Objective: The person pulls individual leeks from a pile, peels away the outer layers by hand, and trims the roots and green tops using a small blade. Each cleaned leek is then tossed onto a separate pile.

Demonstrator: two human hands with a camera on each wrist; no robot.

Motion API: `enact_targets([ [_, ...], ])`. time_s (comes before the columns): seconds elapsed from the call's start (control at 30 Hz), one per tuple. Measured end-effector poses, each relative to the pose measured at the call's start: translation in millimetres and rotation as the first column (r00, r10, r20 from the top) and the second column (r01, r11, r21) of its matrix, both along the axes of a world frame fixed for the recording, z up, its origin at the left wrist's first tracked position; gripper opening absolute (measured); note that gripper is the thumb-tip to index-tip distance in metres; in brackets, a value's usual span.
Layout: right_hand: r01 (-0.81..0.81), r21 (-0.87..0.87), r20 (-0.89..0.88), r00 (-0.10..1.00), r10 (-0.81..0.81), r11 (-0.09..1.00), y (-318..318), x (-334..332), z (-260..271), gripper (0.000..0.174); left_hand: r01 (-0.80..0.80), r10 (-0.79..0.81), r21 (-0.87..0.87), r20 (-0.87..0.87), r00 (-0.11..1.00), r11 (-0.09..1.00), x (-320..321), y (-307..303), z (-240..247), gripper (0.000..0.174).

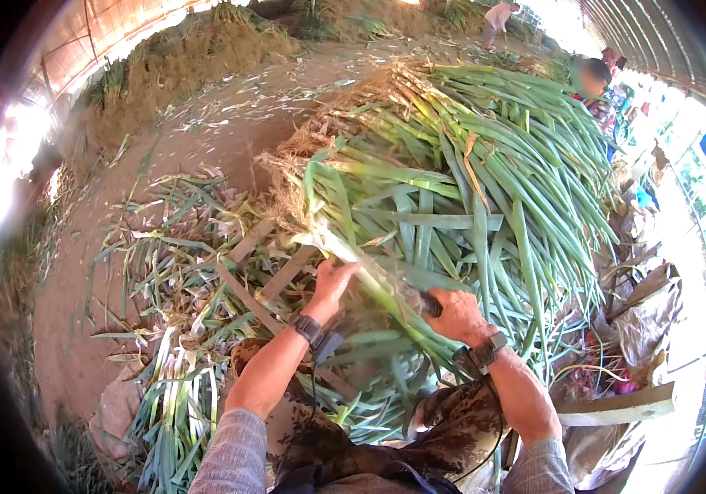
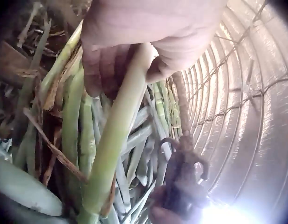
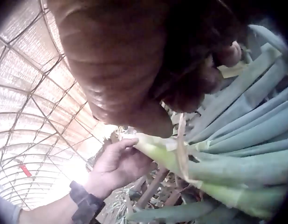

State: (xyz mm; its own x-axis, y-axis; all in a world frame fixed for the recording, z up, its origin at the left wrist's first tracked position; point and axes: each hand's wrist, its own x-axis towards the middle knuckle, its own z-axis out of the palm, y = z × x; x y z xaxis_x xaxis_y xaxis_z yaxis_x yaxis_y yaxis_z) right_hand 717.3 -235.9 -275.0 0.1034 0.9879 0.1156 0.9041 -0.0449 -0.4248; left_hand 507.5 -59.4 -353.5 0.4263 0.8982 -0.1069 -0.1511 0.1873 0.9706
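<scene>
1. Here's the giant, the green onion pile (image 1: 493, 156), roots facing left, leaves fanning right.
2. Left of the pile, scattered leaf scraps (image 1: 180, 222)!
3. Nearer the wearer than those, left of the pile, a white-stemmed bundle (image 1: 176, 387).
4. At the pile's near edge, the held green onion (image 1: 377, 292), slanting.
5. Left hand (image 1: 332, 288): fingers and thumb gripping its pale end!
6. Right hand (image 1: 461, 317), before the pile: fingers curled round a dark tool (image 1: 430, 305).
</scene>
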Motion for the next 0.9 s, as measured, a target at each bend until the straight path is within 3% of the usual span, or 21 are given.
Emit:
enact_targets([
  [0.1,-0.060,0.038,0.028,0.998,0.059,0.997,3.0,1.5,0.3,0.025,0.054,-0.016,-0.232,0.160,0.987,0.971,-2.0,2.6,8.0,0.017],
  [0.2,-0.070,0.047,0.008,0.998,0.070,0.996,9.6,-6.8,4.3,0.027,0.167,-0.094,-0.308,0.239,0.966,0.937,-7.8,12.5,-1.5,0.014],
  [0.27,-0.061,0.020,-0.003,0.998,0.061,0.998,14.9,-8.4,10.6,0.034,0.191,-0.109,-0.291,0.276,0.955,0.937,-6.7,14.4,-6.9,0.014],
  [0.53,-0.022,0.051,0.008,1.000,0.022,0.998,26.1,-16.8,9.1,0.032,0.278,-0.188,-0.277,0.310,0.932,0.920,-6.4,6.3,6.1,0.021],
  [0.7,-0.075,0.048,-0.051,0.996,0.077,0.996,30.5,-21.9,13.3,0.028,0.250,-0.165,-0.230,0.335,0.928,0.940,-9.8,12.5,-5.6,0.020],
  [0.9,-0.018,-0.006,-0.023,1.000,0.018,1.000,33.7,-26.2,16.2,0.025,0.226,-0.141,-0.192,0.376,0.916,0.955,-11.1,16.6,-5.0,0.021],
])
